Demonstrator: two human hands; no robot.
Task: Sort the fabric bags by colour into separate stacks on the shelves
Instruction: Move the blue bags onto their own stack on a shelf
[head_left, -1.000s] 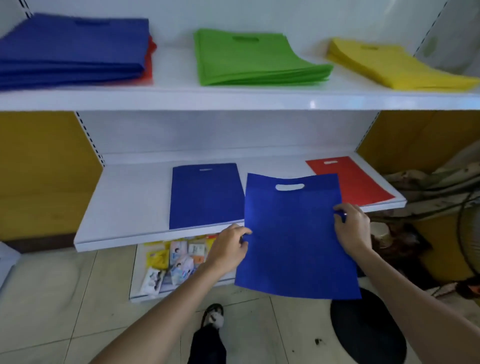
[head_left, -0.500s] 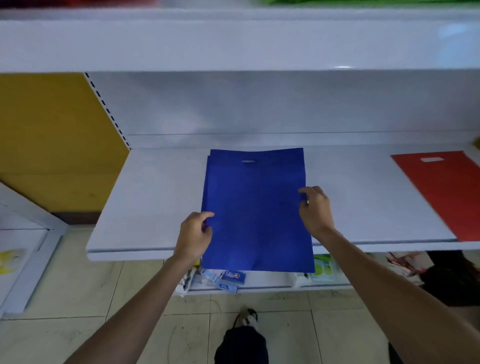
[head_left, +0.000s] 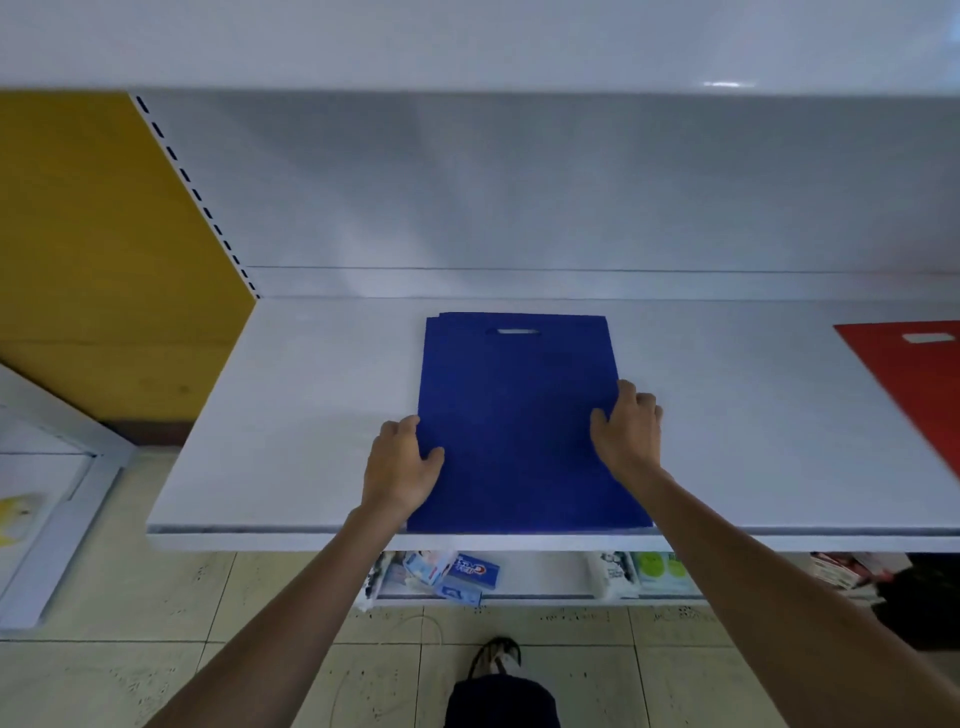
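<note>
Two blue bags (head_left: 519, 415) lie stacked, one edge showing beneath the other, on one white shelf (head_left: 311, 415). One red bag (head_left: 919, 384) lies at far right. Two hands appear, the left hand (head_left: 400, 467) and right hand (head_left: 628, 431). One shoe (head_left: 498, 657) shows near, and the small packets (head_left: 452, 571) below are too blurred to count.

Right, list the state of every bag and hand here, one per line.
blue bag stack: flat on the white shelf, held at both sides.
red bag: flat at the shelf's right, untouched.
left hand: grips the stack's left edge.
right hand: grips its right edge.
</note>
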